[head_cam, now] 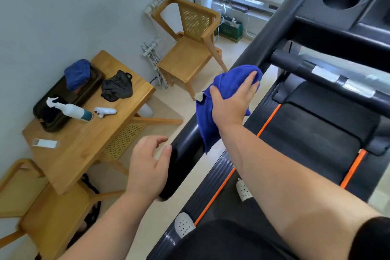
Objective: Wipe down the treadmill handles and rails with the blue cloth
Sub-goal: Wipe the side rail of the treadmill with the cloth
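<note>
The blue cloth point(219, 95) is draped over the treadmill's black left rail point(183, 154), partway up it. My right hand point(234, 101) presses down on the cloth and grips it against the rail. My left hand point(147, 167) hovers beside the rail's lower end, fingers apart and empty, close to the rail's tip. A black crossbar handle point(329, 78) with silver sensor plates runs to the right of the cloth. The console point(341, 2) with a round cup hole is at the top right.
To the left stands a wooden table point(88, 143) with a white spray bottle point(71, 110), a dark tray point(63, 101), a black bag and a white remote. Wooden chairs point(190, 44) stand behind and below it. The belt point(306, 133) with orange stripes lies under me.
</note>
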